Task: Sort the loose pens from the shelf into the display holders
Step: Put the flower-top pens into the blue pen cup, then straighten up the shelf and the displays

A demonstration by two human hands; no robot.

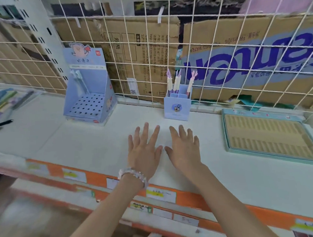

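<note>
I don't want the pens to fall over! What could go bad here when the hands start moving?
1. The small blue holder stands just beyond both flat hands: left hand, right hand. A quick reach could tip it and spill its pens.
2. The black pen lies far left, near the picture's edge, so it might get missed.
3. The perforated stand has small holes; pens may go in crooked.

Upside-down "WATER" on cardboard box [238,48], red logo unreadable on blue display holder [89,85]

A stationery shop: price labels [160,194] line the shelf [81,143] edge.
</note>
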